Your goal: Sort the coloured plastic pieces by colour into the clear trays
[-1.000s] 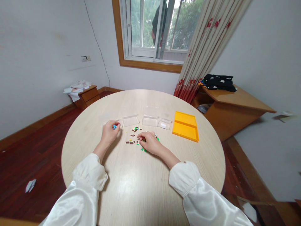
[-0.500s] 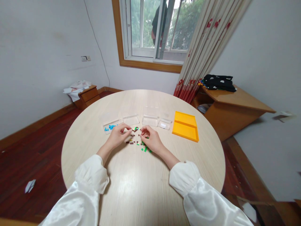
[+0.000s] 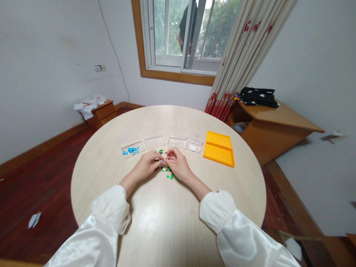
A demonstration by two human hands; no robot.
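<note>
Over a small heap of loose toy building bricks, my left hand point(image 3: 145, 165) and my right hand point(image 3: 179, 165) meet at the fingertips. Both have thumb and fingers pinched together; whatever they hold is too small to make out. Green bricks point(image 3: 171, 176) lie on the table just under my right hand. More green and brown bricks point(image 3: 161, 151) show beyond the fingertips. Some of the heap is hidden beneath my hands. Blue bricks point(image 3: 131, 150) sit in a clear plastic box to the left of my left hand.
Three more clear boxes, a left one point(image 3: 154, 142), a middle one point(image 3: 177, 142) and a small one point(image 3: 194, 146), stand beyond my hands. To their right lies a yellow two-part tray point(image 3: 218, 157). All rest on a round wooden table point(image 3: 158, 222). A person stands outside the window.
My left hand has moved right, from apart to fingertip contact with my right hand, uncovering the blue bricks' box and covering brown bricks. My right hand has barely moved.
</note>
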